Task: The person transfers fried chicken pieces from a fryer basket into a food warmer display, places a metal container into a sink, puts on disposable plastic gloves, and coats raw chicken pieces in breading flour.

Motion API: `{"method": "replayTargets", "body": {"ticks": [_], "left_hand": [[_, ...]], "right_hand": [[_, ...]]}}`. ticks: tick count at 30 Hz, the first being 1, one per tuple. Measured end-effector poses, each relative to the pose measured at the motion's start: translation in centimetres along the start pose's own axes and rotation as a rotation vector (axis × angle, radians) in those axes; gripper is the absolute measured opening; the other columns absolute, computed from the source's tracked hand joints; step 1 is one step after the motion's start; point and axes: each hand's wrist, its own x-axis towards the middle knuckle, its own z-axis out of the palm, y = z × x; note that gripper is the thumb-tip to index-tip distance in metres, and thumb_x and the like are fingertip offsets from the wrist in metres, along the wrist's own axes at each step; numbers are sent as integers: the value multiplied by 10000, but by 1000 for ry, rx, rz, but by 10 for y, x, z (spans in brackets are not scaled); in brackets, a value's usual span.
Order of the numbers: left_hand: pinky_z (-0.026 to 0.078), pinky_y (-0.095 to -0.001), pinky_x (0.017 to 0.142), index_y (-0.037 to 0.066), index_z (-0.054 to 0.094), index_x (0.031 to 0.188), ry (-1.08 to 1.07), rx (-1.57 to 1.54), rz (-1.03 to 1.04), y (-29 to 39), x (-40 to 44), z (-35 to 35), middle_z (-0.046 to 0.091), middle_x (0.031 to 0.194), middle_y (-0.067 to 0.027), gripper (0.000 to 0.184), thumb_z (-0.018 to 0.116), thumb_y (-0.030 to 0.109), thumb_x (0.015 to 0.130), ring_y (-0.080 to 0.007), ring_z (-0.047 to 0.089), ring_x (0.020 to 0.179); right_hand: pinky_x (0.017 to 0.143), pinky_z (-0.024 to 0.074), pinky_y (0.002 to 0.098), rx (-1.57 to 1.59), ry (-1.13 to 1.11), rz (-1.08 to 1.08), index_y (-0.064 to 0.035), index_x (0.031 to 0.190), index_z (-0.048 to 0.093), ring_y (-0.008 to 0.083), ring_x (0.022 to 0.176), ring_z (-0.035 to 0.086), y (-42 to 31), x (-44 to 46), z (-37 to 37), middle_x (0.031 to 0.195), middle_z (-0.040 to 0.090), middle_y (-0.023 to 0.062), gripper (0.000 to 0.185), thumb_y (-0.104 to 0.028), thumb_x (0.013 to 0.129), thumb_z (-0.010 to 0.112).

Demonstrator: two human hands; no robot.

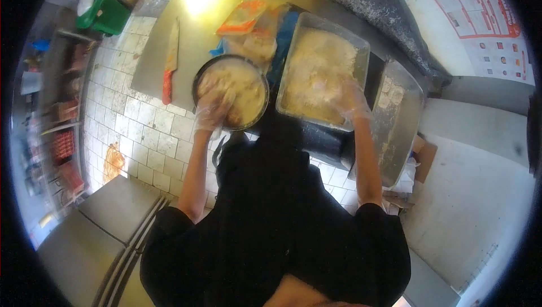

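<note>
My left hand [213, 110], in a clear plastic glove, dips into a round dark-rimmed bowl [265, 98] of pale, wet batter with lumpy pieces in it. Its fingers curl down at the near left side of the batter; what they grip is hidden. To the right stands a rectangular clear tub [366, 53] holding dry, pale yellow flour [316, 53]. Over the tub's right side, my right hand [351, 102], also gloved, reaches in with fingers stretched toward the flour and slightly blurred. A pale lump [320, 91] lies by its fingertips.
A red-handled knife [170, 70] lies on the metal table [152, 53] left of the bowl. Plastic bags [251, 27] sit behind it. Right of the tub is a metal tray [403, 120] with flour remnants. A green bin [104, 13] and shelving [70, 92] stand at left.
</note>
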Motion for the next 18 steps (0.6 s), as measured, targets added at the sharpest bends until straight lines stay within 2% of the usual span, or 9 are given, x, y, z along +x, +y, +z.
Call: {"method": "replayTargets", "body": {"ticks": [2,4,5,9,10,12,15,16,18], "left_hand": [[461,-435,954,150,697,1144,-36,-69,-77,-2,0,3,656,1162,-108,386,730,334,806,-291,590,1114],[462,-436,951,166,697,1148,-83,-137,-148,-14,-2,10,653,1162,-96,376,719,340,815,-293,589,1116],[469,-434,939,150,702,1132,-59,9,13,-26,-3,16,653,1144,-99,375,728,336,808,-300,594,1103],[480,-428,914,104,706,1106,6,159,266,-30,-3,15,650,1116,-105,367,729,316,808,-312,600,1081],[482,-427,910,94,706,1103,26,161,295,-28,-1,12,649,1113,-105,364,727,311,810,-314,600,1079],[483,-435,890,136,718,1080,76,-21,149,-22,-3,9,647,1123,-91,332,728,312,798,-312,605,1063],[474,-454,885,143,724,1048,2,-63,7,-9,0,6,655,1120,-75,323,730,342,793,-317,606,1047],[474,-454,885,143,724,1048,-1,-62,14,-23,-1,12,655,1120,-75,323,730,342,793,-317,606,1047],[473,-466,875,126,722,1023,58,104,209,-53,-4,26,666,1098,-74,345,751,360,772,-320,614,1020]], "right_hand": [[1086,370,438,184,338,-188,-26,1392,452,395,1279,468,16,-3,25,1329,532,259,650,-300,837,651],[1124,320,434,250,402,-75,-46,1430,419,389,1331,412,-18,-4,10,1411,461,236,694,-350,846,640],[1162,269,430,312,466,31,-67,1468,386,383,1383,356,-29,-2,5,1493,390,213,738,-399,855,628],[1144,308,409,111,507,-2,-60,1465,387,360,1355,404,4,84,76,1459,438,211,716,-358,871,655],[1137,320,399,706,382,-37,-64,1460,390,342,1344,421,34,116,104,1441,458,212,711,-338,868,674],[1129,333,389,1295,207,-76,-67,1455,394,324,1334,439,34,134,88,1424,478,212,708,-318,865,693],[1109,361,369,692,116,-300,-64,1416,442,315,1292,484,11,148,70,1384,525,196,630,-258,870,688],[1107,365,369,1013,37,-108,-62,1395,465,311,1277,498,-4,157,73,1378,535,180,608,-273,869,685],[1105,369,369,1322,-40,93,-60,1375,488,307,1263,512,-7,157,69,1373,546,163,588,-288,868,682]]}}
